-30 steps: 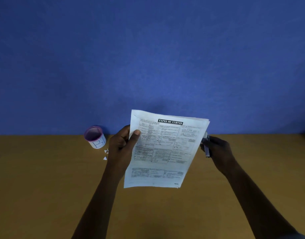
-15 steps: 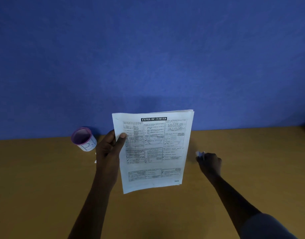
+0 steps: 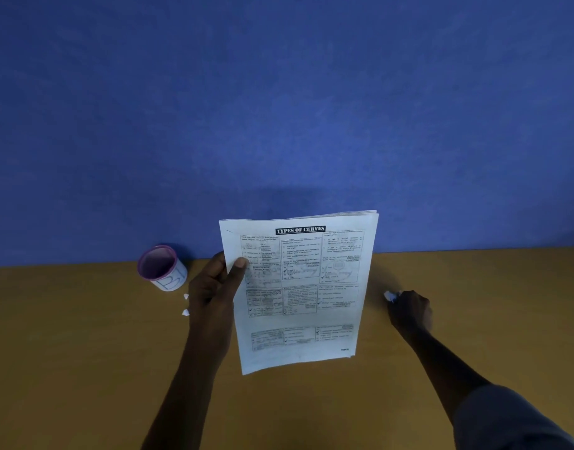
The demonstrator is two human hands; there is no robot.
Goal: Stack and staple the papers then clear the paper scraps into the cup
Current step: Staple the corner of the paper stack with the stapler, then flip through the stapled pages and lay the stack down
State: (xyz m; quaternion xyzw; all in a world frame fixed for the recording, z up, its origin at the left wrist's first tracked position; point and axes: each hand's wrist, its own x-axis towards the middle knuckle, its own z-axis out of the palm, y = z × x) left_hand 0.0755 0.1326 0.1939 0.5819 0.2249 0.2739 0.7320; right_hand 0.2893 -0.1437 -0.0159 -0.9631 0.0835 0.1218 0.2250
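Your left hand (image 3: 214, 287) has its grip closed on the left edge of the papers (image 3: 300, 290), thumb pressed flat on the front sheet and the fingers curled behind, so the stack hangs clear of the bench (image 3: 84, 368) in front of you. The stack stands nearly upright with its long axis running top to bottom, the top leaning slightly to the right, and the printed face turned toward you. The far edges of several sheets fan a little at the top right corner. A black banner across the head of the front sheet reads "TYPES OF CURVES"; below it sit boxed columns of small print with check marks, too blurred to read, and a short page mark at the bottom right corner. Your right hand (image 3: 410, 311) is low on the bench to the right of the stack, its grip closed around a small white object (image 3: 390, 296) that sticks out past the fingers; what it is cannot be told. To the left of your left hand, two paper scraps (image 3: 185, 305) lie on the bench, just beside your wrist. Beyond them, near the blue wall (image 3: 279, 108), stands the cup (image 3: 162, 267), white with a purple rim, mouth up, bearing a handwritten blue mark that looks like a "B".
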